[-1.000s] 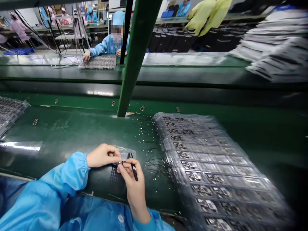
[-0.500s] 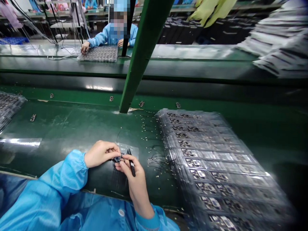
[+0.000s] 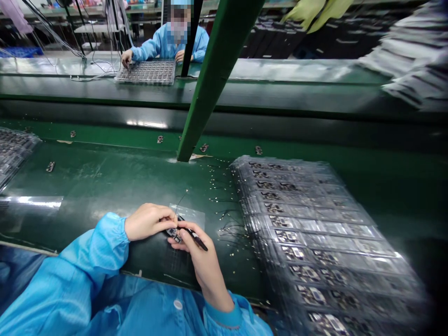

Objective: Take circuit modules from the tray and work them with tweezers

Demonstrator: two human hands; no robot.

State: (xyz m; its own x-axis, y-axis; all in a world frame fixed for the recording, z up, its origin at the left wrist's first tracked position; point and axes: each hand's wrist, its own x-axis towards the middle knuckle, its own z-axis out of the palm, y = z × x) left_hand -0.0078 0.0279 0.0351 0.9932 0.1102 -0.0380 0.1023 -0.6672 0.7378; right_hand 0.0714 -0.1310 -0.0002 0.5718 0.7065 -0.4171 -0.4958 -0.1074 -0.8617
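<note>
Both my hands meet over the green work surface (image 3: pixel 105 182), just left of a stack of clear trays. My left hand (image 3: pixel 149 223) is closed, pinching a small dark electronic part (image 3: pixel 172 232) between its fingertips. My right hand (image 3: pixel 198 254) is closed around black tweezers (image 3: pixel 194 237), whose tip touches that part. A thin dark wire rises from the part. A small clear plastic sheet (image 3: pixel 191 215) lies flat right behind my fingers.
A stack of clear trays (image 3: pixel 315 238) holding several small circuit parts fills the right. More trays (image 3: pixel 12 149) lie at far left. A slanted green post (image 3: pixel 210 88) stands ahead. Loose wire bits (image 3: pixel 224 219) litter the surface. Across the conveyor, another person (image 3: pixel 171 44) handles a tray (image 3: pixel 147 72).
The tweezers in my right hand have tilted from near upright to lying flatter, pointing right. A thin wire now sticks up from the part. My view has shifted slightly.
</note>
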